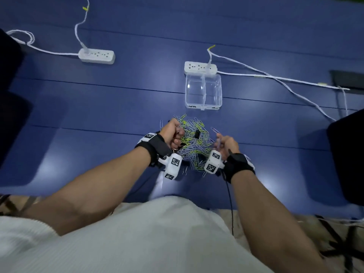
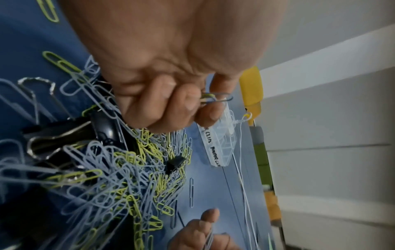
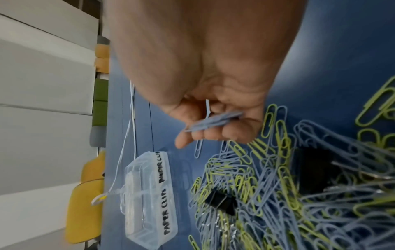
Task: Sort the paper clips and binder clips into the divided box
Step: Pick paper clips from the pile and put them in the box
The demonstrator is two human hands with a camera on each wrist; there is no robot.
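Your left hand (image 1: 173,133) clenched around a few paper clips (image 2: 215,99), your right hand (image 1: 226,143) grasping blue clips (image 3: 213,121), clip pile (image 1: 194,142) between them, divided box (image 1: 203,92) just beyond, far side.

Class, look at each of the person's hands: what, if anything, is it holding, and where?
The right hand holds blue paper clips between thumb and fingers. The left hand grips paper clips in its curled fingers, their ends sticking out.
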